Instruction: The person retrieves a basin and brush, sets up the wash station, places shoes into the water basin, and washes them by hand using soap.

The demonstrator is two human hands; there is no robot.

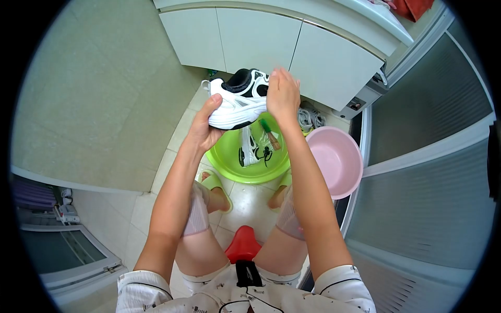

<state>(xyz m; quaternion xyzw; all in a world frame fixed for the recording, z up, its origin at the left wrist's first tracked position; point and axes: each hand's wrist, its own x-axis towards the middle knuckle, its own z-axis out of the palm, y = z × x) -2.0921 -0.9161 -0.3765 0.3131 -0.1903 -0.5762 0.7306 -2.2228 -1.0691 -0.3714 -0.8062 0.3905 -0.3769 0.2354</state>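
A white and black sneaker (237, 104) is held up over the green basin, its side facing me and its toe to the right. My left hand (207, 125) is closed around the heel end, with the thumb on the side of the sole. Against the toe end rests my right hand (283, 96), its fingers stretched upward and slightly blurred, partly covering the toe. Below, the green basin (229, 169) holds a second white and black sneaker (248, 148) with dark laces. Beside that sneaker lies a brush (271, 136) with a green part and a brown part.
A pink basin (336, 161) stands right of the green one. Grey shoes (311, 117) sit behind it. White cabinets (255, 39) stand ahead, and a glass panel (428, 193) runs along the right. A red stool (243, 245) is between my legs; green slippers (218, 189) are on my feet.
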